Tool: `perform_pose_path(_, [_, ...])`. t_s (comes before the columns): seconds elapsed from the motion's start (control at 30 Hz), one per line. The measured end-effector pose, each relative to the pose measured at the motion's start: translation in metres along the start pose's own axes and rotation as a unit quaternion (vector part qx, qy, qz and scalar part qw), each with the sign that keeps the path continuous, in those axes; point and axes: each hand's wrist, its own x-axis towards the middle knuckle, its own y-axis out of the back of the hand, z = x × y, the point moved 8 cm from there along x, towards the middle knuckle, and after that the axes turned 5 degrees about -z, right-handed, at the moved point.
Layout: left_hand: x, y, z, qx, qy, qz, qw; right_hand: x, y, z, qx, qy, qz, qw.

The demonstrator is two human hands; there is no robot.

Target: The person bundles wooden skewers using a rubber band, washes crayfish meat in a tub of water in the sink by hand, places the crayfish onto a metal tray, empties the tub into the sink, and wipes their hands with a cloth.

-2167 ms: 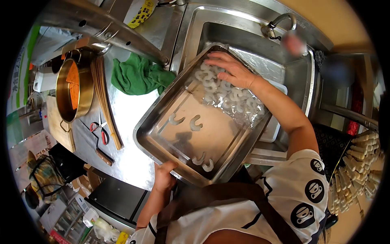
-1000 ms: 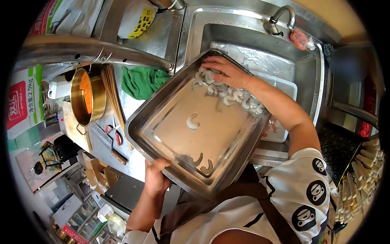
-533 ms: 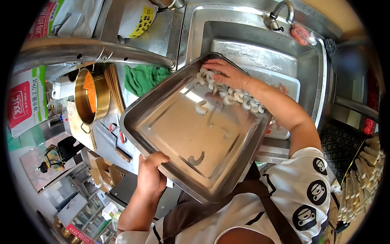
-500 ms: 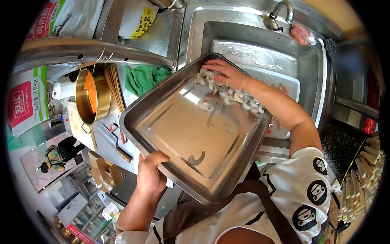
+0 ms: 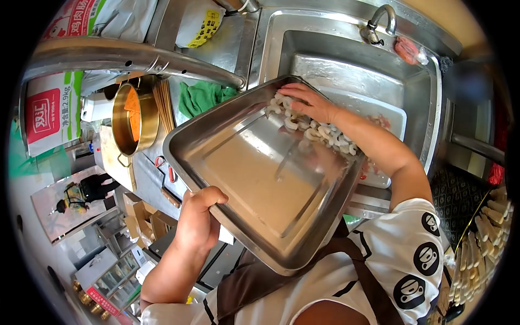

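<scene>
A deep metal tray is tilted over the sink's front edge, its far side lower. My left hand grips its near left rim, thumb on top. At the far edge my right hand lies with fingers spread over the peeled shrimp, touching them. The shrimp are bunched along the far right side, and the rest of the tray's bottom shows bare metal. Below and beyond the tray, a white container with pinkish pieces sits in the metal sink.
Left of the tray are a green cloth, wooden skewers, a gold-coloured pot and red-handled scissors. A metal pole crosses the upper left. The faucet stands at the back.
The tray's near end has been raised by my left hand. Loose shrimp from the near part have slid down to the bunch by my right hand, and the water has drained from the near part.
</scene>
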Motion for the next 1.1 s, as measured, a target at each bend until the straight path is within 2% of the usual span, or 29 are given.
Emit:
perform_pose_path(0.27, [-0.003, -0.009, 0.011, 0.002, 0.015, 0.000, 1.000, -0.003, -0.003, 0.001, 0.043, -0.023, -0.001, 0.999])
perform_pose_path(0.4, [-0.003, -0.008, 0.012, 0.009, 0.047, -0.013, 0.999, -0.004, -0.003, -0.005, 0.038, -0.022, -0.003, 0.999])
perform_pose_path(0.7, [-0.002, -0.007, 0.014, 0.011, 0.053, -0.036, 0.998, -0.004, -0.008, -0.003, 0.033, -0.014, 0.002, 0.999])
perform_pose_path(1.1, [0.001, 0.003, 0.012, 0.057, 0.044, -0.001, 0.997, -0.009, -0.015, -0.002, 0.041, -0.010, 0.005, 0.999])
